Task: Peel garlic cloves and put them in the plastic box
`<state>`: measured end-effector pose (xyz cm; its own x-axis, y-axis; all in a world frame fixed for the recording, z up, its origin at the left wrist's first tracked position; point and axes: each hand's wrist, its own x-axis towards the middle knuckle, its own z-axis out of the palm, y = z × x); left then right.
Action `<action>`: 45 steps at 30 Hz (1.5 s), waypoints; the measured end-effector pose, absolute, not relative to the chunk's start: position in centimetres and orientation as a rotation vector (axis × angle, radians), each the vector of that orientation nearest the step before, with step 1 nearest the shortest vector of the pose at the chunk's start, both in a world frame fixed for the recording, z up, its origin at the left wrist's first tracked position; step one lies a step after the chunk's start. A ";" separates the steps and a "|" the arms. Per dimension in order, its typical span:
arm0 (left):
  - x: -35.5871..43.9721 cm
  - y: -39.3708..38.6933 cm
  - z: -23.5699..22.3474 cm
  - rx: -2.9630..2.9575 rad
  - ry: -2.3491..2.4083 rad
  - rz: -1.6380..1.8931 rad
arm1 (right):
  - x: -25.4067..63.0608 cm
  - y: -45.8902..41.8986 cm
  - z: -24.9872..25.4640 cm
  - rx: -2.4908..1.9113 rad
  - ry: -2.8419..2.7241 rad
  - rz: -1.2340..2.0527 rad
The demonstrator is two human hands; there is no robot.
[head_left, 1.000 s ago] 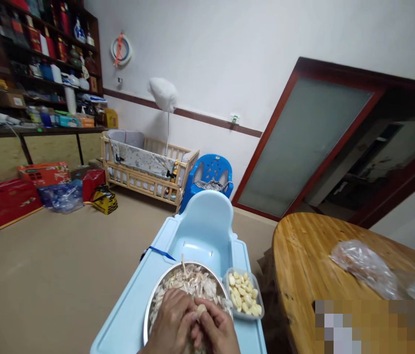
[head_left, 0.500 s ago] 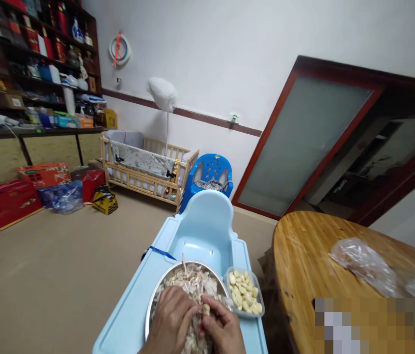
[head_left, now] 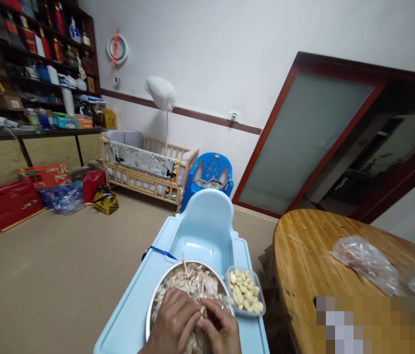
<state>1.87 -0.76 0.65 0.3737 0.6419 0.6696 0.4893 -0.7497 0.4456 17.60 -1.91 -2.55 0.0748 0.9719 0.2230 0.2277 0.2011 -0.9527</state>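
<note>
Both my hands meet over a steel bowl [head_left: 163, 286] full of garlic skins and cloves, at the bottom middle of the head view. My left hand [head_left: 172, 322] and my right hand [head_left: 221, 327] are closed, fingertips pinched together on a garlic clove [head_left: 202, 311] that barely shows between them. To the right of the bowl stands a small clear tub [head_left: 261, 301] holding peeled cloves. Bowl and tub rest on the tray of a light blue child's chair [head_left: 203, 231].
A round wooden table [head_left: 303, 260] stands at the right with plastic bags [head_left: 365, 264] on it. Beyond the chair are a blue plastic chair [head_left: 210, 171], a wooden crib [head_left: 148, 164], red boxes [head_left: 6, 201] on the floor and shelves [head_left: 38, 64] at the left wall.
My hands have shifted slightly right over the bowl and closed tighter, so the clove seen between the fingers earlier is now mostly hidden.
</note>
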 end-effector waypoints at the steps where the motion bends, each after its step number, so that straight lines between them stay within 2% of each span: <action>1: 1.9 -0.8 0.6 2.481 1.024 1.333 | 17.6 -2.0 -2.5 -1.239 -1.424 0.849; 9: 2.0 -0.5 0.5 2.710 0.967 1.394 | 18.4 -2.3 -2.8 -1.275 -1.656 0.700; 16: 2.3 -0.5 1.0 2.753 0.966 1.418 | 18.3 -2.5 -2.2 -1.217 -1.639 0.720; 26: 2.8 -0.3 -0.1 2.579 1.080 1.407 | 17.3 -2.3 -0.5 -1.171 -1.441 0.943; 33: 3.3 -0.4 -0.4 2.463 1.204 1.463 | 16.4 -2.2 -1.7 -1.168 -1.089 1.093; 40: 3.7 -0.5 -1.0 2.468 1.289 1.443 | 16.4 -1.8 -2.1 -0.962 -0.749 1.413; 45: 3.8 -0.4 -1.5 2.518 1.356 1.444 | 16.6 -1.7 -1.6 -0.952 -0.615 1.380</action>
